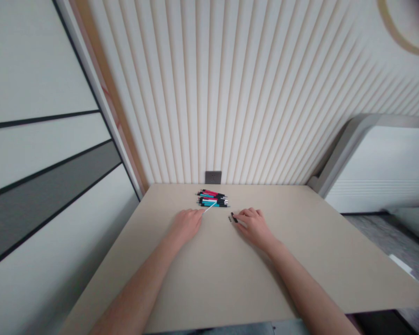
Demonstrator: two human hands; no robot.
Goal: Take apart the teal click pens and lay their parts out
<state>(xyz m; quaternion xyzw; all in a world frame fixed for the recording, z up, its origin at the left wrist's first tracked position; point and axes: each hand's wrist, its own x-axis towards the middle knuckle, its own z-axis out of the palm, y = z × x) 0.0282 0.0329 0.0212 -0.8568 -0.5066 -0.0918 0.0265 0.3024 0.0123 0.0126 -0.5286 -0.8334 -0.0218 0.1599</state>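
Pens [212, 197]: a loose pile of click pens with red, teal and black barrels, lying roughly side by side near the far edge of the worktop [216, 274], with their tips pointing right.

White rod [210, 208]: thin and straight, slanting out of the near side of the pile, with its lower end at the left hand's fingertips.

Left hand [185, 227]: palm down on the worktop, just in front of and to the left of the pile. Its fingers [192, 214] lie close together, narrow, reaching toward the pile. Whether they pinch the white rod or only touch it, I cannot tell.

Right hand [253, 227]: to the right of the pile and a little nearer the person, with its fingers [246, 213] curled down, narrow, at a small black piece [234, 217]. Whether that piece is gripped, I cannot tell.

Second black piece [230, 218]: smaller still, lying on the worktop just left of the first. What it is, I cannot tell.

Wall: ribbed cream panelling [209, 93] rises behind the worktop, with a dark wall socket [213, 177] just above the far edge.

Sides: a panelled cabinet [45, 153] stands left; a white unit [380, 170] stands right, above a grey floor [398, 232].
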